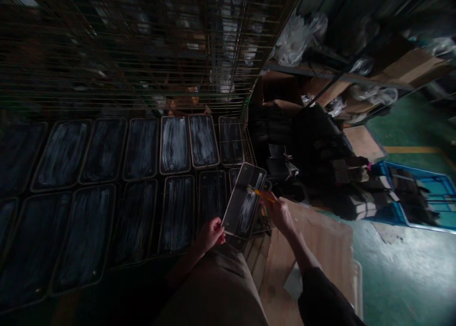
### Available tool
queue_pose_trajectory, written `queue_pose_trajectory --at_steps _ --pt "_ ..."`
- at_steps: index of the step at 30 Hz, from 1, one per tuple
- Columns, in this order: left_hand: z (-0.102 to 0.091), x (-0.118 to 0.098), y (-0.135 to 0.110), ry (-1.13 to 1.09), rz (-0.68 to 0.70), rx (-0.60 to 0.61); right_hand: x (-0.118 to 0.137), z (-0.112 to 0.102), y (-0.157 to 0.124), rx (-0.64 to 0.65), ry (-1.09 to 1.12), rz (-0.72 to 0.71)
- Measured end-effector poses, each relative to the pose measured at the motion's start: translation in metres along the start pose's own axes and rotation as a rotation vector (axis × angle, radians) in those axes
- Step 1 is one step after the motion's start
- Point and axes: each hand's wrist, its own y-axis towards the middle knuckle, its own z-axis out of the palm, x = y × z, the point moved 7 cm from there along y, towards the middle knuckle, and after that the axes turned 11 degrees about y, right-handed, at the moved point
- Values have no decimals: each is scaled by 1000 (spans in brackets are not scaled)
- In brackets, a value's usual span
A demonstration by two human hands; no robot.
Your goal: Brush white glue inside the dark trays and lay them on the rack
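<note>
A dark rectangular panel [239, 207] with rounded corners and a pale rim is held tilted in front of me. My left hand [211, 233] pinches its lower left corner. In my right hand [280, 212] is a brush [262, 194] with a yellow-orange handle, its pale bristles on the panel's face. White streaks run along the panel's right side, while its left side looks darker and plainer. Beyond it, several similar panels [175, 144] lie in two rows, most smeared with whitish streaks.
A wire mesh cage [142, 45] rises behind the rows. To the right are stacked dark bundles [320, 140], a blue crate [395, 197] and a wooden board [317, 240]. Shelves with cardboard boxes [409, 64] and plastic bags [297, 38] stand at the back right.
</note>
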Motion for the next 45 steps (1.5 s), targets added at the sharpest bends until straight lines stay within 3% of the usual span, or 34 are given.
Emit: queue_pose_trajectory --at_steps 4,8,14,17,22,26,29,37,41,45 --pt "0 1 1 -14 2 8 3 -20 39 -130 -94 -81" --pt "0 4 1 -22 -14 3 9 -18 53 -152 -158 -119" --pt "1 3 0 -40 -23 5 14 15 19 30 -136 -94" --pt "1 3 -1 -58 -32 16 21 17 9 73 -67 -45" --pt "0 0 -1 -55 -23 20 33 4 50 -67 -116 -113" --pt "0 1 0 -38 -19 16 31 19 68 -39 -211 -137" --pt "-1 1 0 -27 -12 9 30 39 46 41 -218 -126" --pt "-2 -1 -3 2 -64 11 47 86 -68 278 -34 -76" --pt "-3 -3 -4 -14 -78 58 47 88 -106 277 76 43" --pt "-4 -6 -6 -15 -44 94 32 80 -111 284 245 195"
